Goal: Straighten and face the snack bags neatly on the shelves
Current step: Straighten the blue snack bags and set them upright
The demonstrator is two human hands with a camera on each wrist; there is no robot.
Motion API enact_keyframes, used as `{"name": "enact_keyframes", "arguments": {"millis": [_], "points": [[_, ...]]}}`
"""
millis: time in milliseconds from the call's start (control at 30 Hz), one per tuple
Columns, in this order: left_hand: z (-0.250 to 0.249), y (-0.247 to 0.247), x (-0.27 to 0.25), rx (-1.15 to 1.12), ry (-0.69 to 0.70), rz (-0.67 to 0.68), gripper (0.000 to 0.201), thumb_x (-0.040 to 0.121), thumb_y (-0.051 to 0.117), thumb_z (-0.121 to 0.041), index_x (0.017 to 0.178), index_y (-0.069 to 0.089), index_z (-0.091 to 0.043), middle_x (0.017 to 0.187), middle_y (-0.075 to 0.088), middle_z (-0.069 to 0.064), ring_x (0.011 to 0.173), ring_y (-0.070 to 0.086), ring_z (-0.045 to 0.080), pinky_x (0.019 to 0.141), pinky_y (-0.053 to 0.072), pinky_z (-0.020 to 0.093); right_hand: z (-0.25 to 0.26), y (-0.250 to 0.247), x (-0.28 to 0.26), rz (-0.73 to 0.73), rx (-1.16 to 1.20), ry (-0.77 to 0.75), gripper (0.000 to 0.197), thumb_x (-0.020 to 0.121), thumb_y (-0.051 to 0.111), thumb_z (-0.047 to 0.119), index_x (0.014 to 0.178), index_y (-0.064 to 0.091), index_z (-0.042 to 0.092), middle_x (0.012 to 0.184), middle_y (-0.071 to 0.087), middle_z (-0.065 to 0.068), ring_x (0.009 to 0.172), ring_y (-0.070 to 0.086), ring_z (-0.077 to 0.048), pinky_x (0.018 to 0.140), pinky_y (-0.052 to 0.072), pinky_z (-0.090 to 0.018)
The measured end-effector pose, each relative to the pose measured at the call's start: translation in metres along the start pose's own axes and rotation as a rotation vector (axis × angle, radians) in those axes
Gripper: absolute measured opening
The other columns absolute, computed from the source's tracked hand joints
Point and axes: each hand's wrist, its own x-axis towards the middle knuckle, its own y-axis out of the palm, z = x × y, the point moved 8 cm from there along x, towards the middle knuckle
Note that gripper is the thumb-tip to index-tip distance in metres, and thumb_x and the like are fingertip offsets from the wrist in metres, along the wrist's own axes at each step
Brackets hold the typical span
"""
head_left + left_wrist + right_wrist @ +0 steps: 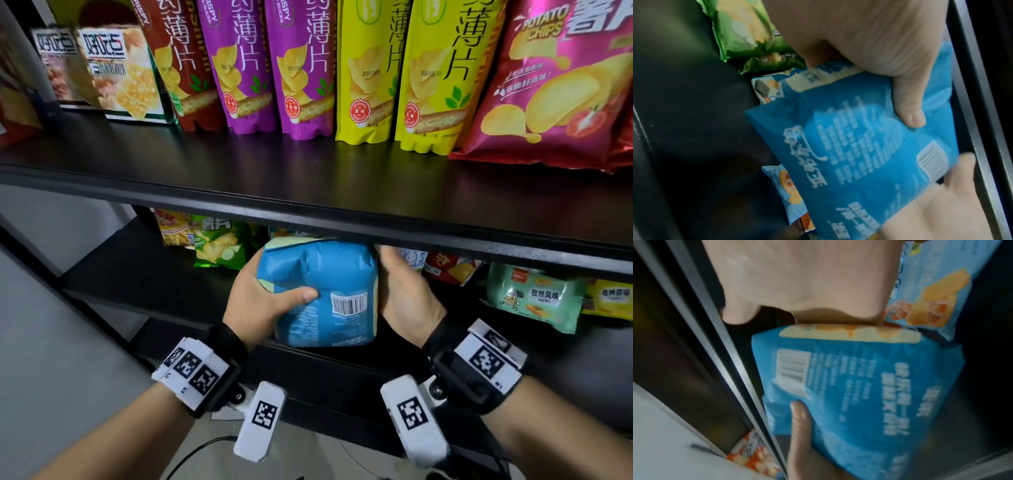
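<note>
A blue snack bag (325,291) is held at the front of the lower shelf (137,274), its back with the barcode towards me. My left hand (260,294) grips its left side, with the thumb (908,110) pressed across the back. My right hand (404,294) holds the right edge against its palm. Its fingers reach behind the bag and are hidden, and its thumb (735,314) stands free near the upper shelf's edge. The wrist views show the same blue snack bag (859,146) (859,386) between both hands.
The upper shelf's front edge (308,219) runs just above the bag. On it stand upright red, purple (301,68), yellow (435,75) and magenta bags. On the lower shelf lie a green chip bag (219,246), a mint-green bag (534,298), and light blue bags (931,293) behind.
</note>
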Motion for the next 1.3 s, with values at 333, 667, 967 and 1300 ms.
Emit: {"name": "enact_keyframes", "arguments": {"millis": [333,667,967,1300], "points": [[-0.014,0.017,0.008,-0.016,0.018,0.023,0.074,0.051,0.098,-0.039,0.115,0.061,-0.029,0.113,0.072,0.005,0.104,0.071,0.023,0.082,0.057,0.030,0.014,-0.011,0.004,-0.106,-0.408,-0.232,0.025,0.067,0.086,0.026,0.089,0.075,0.023,0.102,0.076,-0.008,0.097,0.072,-0.027,0.091,0.056,-0.048],[0.000,0.009,0.009,-0.078,-0.018,-0.072,0.047,0.063,0.087,-0.015,0.104,0.064,-0.015,0.098,0.074,0.010,0.087,0.072,0.025,0.072,0.058,0.033,0.007,-0.013,0.007,-0.163,-0.408,-0.203,0.032,0.074,0.072,0.044,0.100,0.073,0.024,0.108,0.075,-0.007,0.102,0.071,-0.028,0.096,0.052,-0.055],[0.016,-0.009,0.010,-0.154,-0.137,-0.248,0.047,0.085,0.072,-0.020,0.119,0.052,0.006,0.112,0.070,0.022,0.095,0.069,0.034,0.083,0.059,0.048,-0.037,-0.009,0.003,0.046,-0.351,0.021,0.058,0.075,0.076,0.014,0.128,0.053,0.021,0.122,0.070,-0.001,0.115,0.065,-0.022,0.095,0.054,-0.038],[0.006,-0.019,0.024,0.440,-0.007,0.077,0.069,0.083,0.040,0.031,0.125,0.064,-0.018,0.140,0.054,0.006,0.137,0.046,0.015,0.118,0.035,0.042,-0.048,-0.037,0.011,-0.027,-0.009,0.428,0.044,0.080,0.071,0.020,0.124,0.067,0.021,0.119,0.071,-0.013,0.103,0.071,-0.030,0.077,0.060,-0.039]]}}
